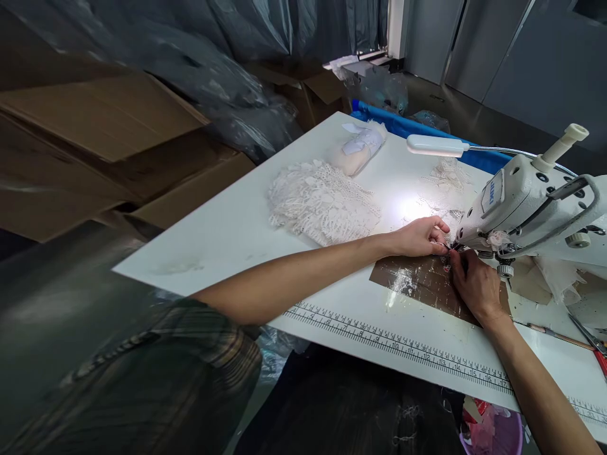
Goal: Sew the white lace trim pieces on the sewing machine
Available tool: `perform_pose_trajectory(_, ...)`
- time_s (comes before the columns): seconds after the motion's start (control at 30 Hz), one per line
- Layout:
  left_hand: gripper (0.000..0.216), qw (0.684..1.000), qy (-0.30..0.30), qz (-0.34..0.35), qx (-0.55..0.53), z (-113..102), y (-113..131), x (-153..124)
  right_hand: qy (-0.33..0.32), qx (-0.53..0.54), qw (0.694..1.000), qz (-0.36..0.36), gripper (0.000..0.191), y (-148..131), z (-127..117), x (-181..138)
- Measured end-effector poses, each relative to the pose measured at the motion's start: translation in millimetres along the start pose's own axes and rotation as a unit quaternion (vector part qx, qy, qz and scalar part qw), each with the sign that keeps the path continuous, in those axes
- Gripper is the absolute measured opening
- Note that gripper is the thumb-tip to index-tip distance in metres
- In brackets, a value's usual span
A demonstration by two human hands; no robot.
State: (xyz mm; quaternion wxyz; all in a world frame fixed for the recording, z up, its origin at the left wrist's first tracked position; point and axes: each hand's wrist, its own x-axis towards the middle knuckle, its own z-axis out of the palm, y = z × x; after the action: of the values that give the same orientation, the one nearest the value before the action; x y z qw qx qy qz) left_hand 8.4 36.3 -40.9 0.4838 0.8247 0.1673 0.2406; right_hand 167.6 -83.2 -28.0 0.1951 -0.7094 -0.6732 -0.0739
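Observation:
A white sewing machine (521, 208) stands at the right of the table, and both hands are close together at its needle area. My left hand (420, 238) reaches in from the left with its fingers pinched beside the presser foot. Opposite it, my right hand (477, 284) has thumb and forefinger closed, its tips almost meeting the left fingertips. A small dark bit shows between the fingertips, too small to name. Just behind the hands, white lace (448, 183) runs from the tabletop towards the needle, which the fingers partly hide.
A heap of white lace (325, 202) and a wrapped pale roll (360, 148) lie on the white table (227, 253). A lamp (436, 146) lights the surface. Scissors (588, 332) rest at the right. Cardboard boxes (95, 114) stand left; a purple bin (505, 433) sits below.

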Motion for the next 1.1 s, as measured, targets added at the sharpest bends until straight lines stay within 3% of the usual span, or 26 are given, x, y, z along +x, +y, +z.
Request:
perform_pose_trajectory(0.23, 0.037, 0.999, 0.008, -0.034, -0.016, 2, 5, -1, 0.039, -0.035, 0.998, -0.038, 0.051, -5, -5, -2)
perform_pose_trajectory(0.4, 0.042, 0.996, -0.021, 0.010, 0.084, -10, 28, -10, 0.070, 0.048, 0.963, -0.257, 0.035, -8, -36, -39)
perform_pose_trajectory(0.5, 0.028, 0.981, -0.036, 0.053, 0.185, -24, 47, -11, 0.060, 0.069, 0.947, -0.307, 0.032, 4, -53, -59)
perform_pose_trajectory(0.63, 0.020, 0.931, -0.007, 0.094, 0.354, -31, 58, -9, 0.063, 0.037, 0.973, -0.220, 0.033, 31, -58, -70)
perform_pose_trajectory(0.77, 0.015, 0.903, -0.091, 0.133, 0.398, -22, 45, -13, 0.089, -0.034, 0.988, -0.124, 0.038, 48, -49, -67)
perform_pose_trajectory(0.9, 0.015, 0.906, -0.095, 0.179, 0.372, -11, 27, -18, 0.040, 0.076, 0.991, -0.104, 0.034, 44, -38, -54)
perform_pose_trajectory(1.0, 0.022, 0.920, -0.042, 0.202, 0.332, -5, 19, -15, -0.038, 0.152, 0.980, -0.120, 0.032, 36, -30, -39)
perform_pose_trajectory(1.1, 0.023, 0.938, 0.024, 0.204, 0.280, 0, 17, -12, -0.075, 0.132, 0.980, -0.131, 0.037, 31, -21, -30)
